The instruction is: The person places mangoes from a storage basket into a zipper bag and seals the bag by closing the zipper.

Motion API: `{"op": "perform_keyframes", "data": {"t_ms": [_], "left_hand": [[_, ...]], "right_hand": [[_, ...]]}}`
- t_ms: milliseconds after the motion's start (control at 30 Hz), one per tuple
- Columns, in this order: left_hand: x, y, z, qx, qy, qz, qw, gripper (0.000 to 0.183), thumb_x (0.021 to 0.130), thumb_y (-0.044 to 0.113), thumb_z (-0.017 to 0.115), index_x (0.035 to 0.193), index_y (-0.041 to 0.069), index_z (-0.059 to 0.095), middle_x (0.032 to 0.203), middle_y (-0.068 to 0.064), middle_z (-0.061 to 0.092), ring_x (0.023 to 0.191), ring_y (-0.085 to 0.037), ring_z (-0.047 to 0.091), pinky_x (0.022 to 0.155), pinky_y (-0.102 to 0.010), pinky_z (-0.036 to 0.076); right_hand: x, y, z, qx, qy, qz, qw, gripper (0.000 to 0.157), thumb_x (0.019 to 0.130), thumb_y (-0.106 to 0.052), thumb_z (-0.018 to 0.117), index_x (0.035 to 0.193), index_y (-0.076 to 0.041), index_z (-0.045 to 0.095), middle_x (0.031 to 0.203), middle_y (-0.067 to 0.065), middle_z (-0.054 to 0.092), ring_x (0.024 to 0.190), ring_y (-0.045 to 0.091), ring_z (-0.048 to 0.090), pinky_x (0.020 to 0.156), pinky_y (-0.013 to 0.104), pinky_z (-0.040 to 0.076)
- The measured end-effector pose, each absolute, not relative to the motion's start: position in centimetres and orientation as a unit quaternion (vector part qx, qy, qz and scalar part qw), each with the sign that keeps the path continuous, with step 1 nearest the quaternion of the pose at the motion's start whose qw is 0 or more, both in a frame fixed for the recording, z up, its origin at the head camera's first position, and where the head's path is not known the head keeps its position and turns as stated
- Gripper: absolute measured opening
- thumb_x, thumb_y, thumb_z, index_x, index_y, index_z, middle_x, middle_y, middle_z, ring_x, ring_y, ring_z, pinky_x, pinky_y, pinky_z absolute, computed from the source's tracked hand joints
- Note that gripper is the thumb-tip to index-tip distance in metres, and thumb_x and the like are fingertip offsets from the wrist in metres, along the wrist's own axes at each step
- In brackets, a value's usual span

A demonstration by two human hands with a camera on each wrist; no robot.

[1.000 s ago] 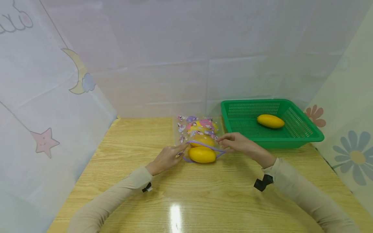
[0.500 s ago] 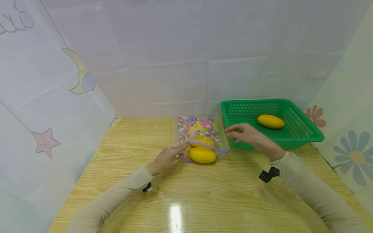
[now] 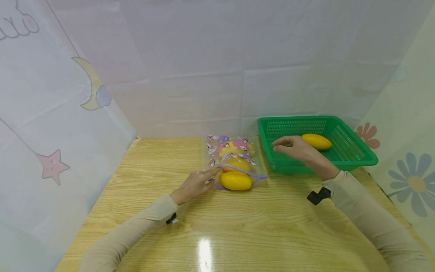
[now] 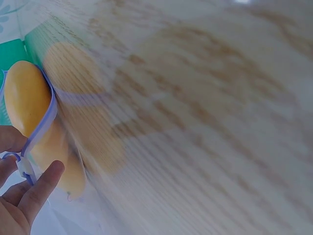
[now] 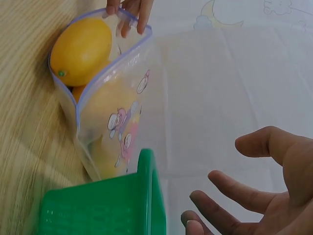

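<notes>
A clear slider zip bag with pink and purple cartoon prints lies on the table, its purple-edged mouth gaping toward me. One yellow mango sits in the mouth, with more yellow fruit behind it seen through the plastic. My left hand pinches the left side of the bag's rim, by the white slider. Over the near left part of the green basket hovers my right hand, fingers spread and holding nothing. Another yellow mango lies in that basket, partly behind the right hand.
The basket stands at the back right, close beside the bag. A wooden table runs up to a pale cloth wall at the back, with printed cloth on both sides.
My right hand has left the right side of the bag's mouth and moved right and away from me, over the basket. The left hand and the bag stay put.
</notes>
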State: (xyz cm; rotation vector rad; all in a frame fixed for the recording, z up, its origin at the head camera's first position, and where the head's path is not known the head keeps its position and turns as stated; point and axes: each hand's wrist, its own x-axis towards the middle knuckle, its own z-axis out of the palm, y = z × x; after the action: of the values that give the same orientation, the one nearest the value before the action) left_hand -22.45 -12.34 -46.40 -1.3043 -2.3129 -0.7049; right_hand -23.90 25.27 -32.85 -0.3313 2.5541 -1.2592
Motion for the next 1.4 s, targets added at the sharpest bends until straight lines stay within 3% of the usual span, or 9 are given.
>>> {"op": "perform_keyframes", "data": {"t_ms": [500,867,1267,1400], "left_hand": [[-22.5,-12.3,-46.3,-0.469,-0.825,-0.253,0.19,0.055,0.083,-0.007,0.073,0.135,-0.002,0.056,0.103,-0.02,0.072,0.042,0.005,0.021,0.039,-0.01,0.028],[-22.5,-12.3,-46.3,-0.471,-0.821,-0.258,0.192,0.054,0.082,-0.008,0.074,0.133,-0.006,0.056,0.092,-0.018,0.073,0.042,0.006,0.019,0.038,-0.01,0.026],[-22.5,-12.3,-46.4,-0.474,-0.821,-0.257,0.19,0.051,0.083,-0.008,0.073,0.131,-0.008,0.056,0.098,-0.021,0.073,0.042,0.006,0.019,0.039,-0.009,0.026],[-22.5,-12.3,-46.4,-0.471,-0.822,-0.261,0.188,0.052,0.083,-0.008,0.073,0.132,-0.007,0.056,0.096,-0.019,0.073,0.042,0.006,0.018,0.039,-0.01,0.025]], "right_hand": [[-25.7,27.6,-33.3,-0.09,0.906,-0.401,0.103,0.052,0.103,-0.03,0.055,0.139,0.005,0.048,0.138,0.032,0.041,0.126,0.049,0.037,0.099,0.067,0.035],[-26.9,29.2,-33.5,-0.067,0.912,-0.394,0.095,0.056,0.103,-0.031,0.053,0.142,0.008,0.043,0.143,0.039,0.03,0.127,0.055,0.033,0.1,0.068,0.034],[-27.7,31.2,-33.9,-0.034,0.918,-0.385,0.094,0.065,0.103,-0.04,0.048,0.145,0.008,0.036,0.142,0.041,0.029,0.122,0.055,0.038,0.098,0.068,0.035],[-28.0,31.9,-33.9,-0.019,0.919,-0.382,0.094,0.067,0.103,-0.041,0.047,0.147,0.008,0.034,0.144,0.041,0.027,0.126,0.056,0.033,0.101,0.07,0.031]]}}
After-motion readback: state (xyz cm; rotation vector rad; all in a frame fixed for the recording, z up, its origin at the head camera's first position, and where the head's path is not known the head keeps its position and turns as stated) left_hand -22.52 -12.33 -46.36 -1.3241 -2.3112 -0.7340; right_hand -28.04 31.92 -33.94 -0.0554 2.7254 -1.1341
